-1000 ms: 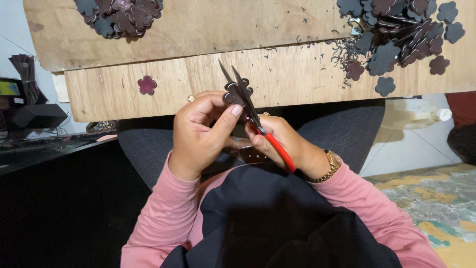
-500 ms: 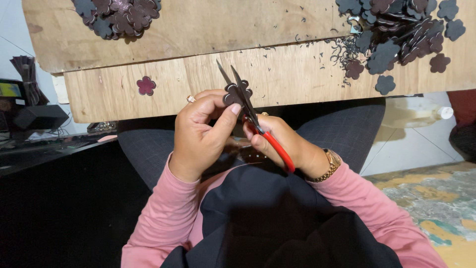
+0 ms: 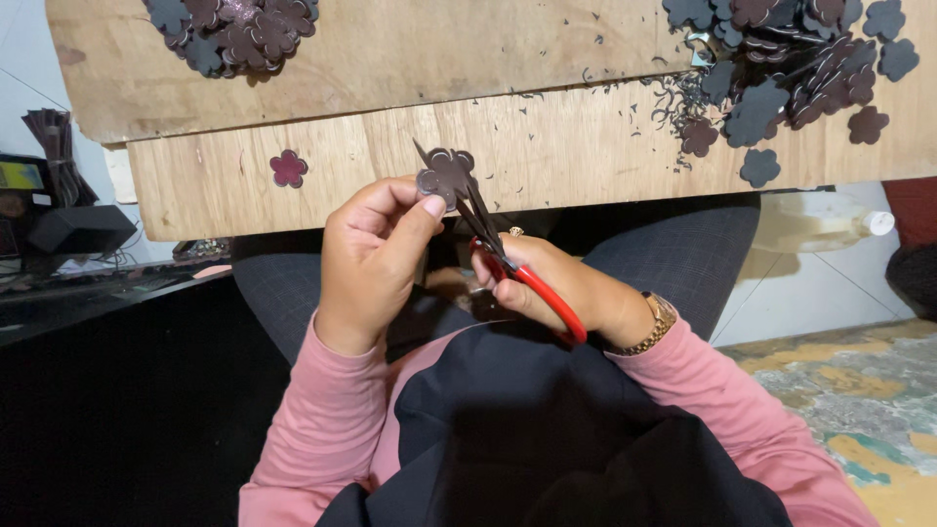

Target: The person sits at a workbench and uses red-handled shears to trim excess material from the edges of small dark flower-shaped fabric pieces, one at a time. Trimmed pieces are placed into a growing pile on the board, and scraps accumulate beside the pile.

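wooden plank table, pale tiled floor

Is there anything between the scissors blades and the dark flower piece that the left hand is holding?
Nothing visible does. The left hand pinches the flower-shaped piece at its lower edge, and the scissors, held in the right hand, already have their open blades against it. The fingers sit beside the blades, not between them.

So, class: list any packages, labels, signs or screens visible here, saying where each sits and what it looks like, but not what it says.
Label or small screen: far left edge, on a dark device; a small rectangle, yellow and green.
Black box: just right of it, below the wooden board; plain, wedge-shaped.
No other packages, labels, signs or screens show; the hands hold only scissors and a dark flower cut-out.
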A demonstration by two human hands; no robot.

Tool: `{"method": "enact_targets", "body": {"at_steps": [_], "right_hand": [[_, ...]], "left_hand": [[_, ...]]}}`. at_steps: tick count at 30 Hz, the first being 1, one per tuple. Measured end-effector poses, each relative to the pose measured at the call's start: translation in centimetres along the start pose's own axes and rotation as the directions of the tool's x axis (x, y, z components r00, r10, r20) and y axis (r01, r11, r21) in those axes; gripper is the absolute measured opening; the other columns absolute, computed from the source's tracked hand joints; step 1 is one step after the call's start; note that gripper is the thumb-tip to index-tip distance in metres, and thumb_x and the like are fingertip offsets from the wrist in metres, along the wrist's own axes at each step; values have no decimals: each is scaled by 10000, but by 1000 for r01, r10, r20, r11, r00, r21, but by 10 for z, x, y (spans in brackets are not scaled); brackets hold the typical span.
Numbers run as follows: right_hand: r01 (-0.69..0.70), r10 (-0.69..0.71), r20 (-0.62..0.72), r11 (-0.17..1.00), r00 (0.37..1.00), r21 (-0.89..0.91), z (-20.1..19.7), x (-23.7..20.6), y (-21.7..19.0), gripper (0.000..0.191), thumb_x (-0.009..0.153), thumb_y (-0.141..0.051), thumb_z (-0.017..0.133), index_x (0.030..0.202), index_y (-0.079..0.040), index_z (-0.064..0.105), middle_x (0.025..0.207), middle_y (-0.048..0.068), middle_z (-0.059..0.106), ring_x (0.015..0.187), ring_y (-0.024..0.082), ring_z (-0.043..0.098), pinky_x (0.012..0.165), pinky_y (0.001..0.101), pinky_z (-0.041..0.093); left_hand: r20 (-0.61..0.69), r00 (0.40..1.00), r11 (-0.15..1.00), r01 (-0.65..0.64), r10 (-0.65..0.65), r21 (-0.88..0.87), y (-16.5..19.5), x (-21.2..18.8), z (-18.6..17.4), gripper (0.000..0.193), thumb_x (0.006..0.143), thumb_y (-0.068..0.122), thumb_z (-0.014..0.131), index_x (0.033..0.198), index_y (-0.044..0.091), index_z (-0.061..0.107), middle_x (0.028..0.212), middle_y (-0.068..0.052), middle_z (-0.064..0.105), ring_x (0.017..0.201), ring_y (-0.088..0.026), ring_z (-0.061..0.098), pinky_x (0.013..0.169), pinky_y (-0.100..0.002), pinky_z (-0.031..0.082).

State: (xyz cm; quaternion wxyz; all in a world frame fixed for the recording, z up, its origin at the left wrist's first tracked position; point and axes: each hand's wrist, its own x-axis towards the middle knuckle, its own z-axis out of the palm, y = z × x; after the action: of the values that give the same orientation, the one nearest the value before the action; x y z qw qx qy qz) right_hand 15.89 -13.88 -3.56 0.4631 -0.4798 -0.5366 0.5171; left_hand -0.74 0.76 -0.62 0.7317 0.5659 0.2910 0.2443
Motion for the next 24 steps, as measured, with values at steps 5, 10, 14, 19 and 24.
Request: {"method": "enact_targets", "body": {"at_steps": [5,10,14,19,24], "right_hand": [[46,-46,15,999,999,-25,-1,-1,-1,659,1015,-720,461,965,-68,550,822,15,518,767,147,493,713,301,447],[42,-42,23,999,999,18,-1,-1,-1,661,1005,-718,489,977,-61,554,835,15,539,767,138,510,705,293,466],[37,-37,-4,999,999,7,0,-3,3,621,1010,-673,520,989,-54,561,860,21,539,786,137,516,715,294,477],[-38,50,-147,996,988,84,0,-6,8,398,1034,-457,586,1011,-60,568,880,20,550,815,131,524,750,288,477],[153,19,-406,909,914,388,2,-1,-1,178,1057,-196,662,1082,-75,535,991,43,596,947,141,590,898,305,501]], "left_hand": [[50,996,997,78,-79,20,2,-2,-6,50,993,29,682,1006,-15,701,880,17,675,769,-30,567,685,-189,465],[115,991,997,72,-71,-3,3,-3,-7,31,988,19,681,1000,-8,692,919,9,691,821,-34,599,730,-195,499],[71,995,996,-72,68,52,3,-2,-4,56,1008,13,673,1045,-22,697,1064,-32,704,936,-64,635,850,-214,527],[30,986,982,-166,164,85,3,2,-1,94,1017,17,678,1089,-35,711,1189,-69,674,1024,-98,643,924,-234,529],[105,976,966,-206,191,158,2,0,6,91,1018,24,696,1091,-24,721,1159,-76,673,1003,-108,625,884,-233,523]]}}
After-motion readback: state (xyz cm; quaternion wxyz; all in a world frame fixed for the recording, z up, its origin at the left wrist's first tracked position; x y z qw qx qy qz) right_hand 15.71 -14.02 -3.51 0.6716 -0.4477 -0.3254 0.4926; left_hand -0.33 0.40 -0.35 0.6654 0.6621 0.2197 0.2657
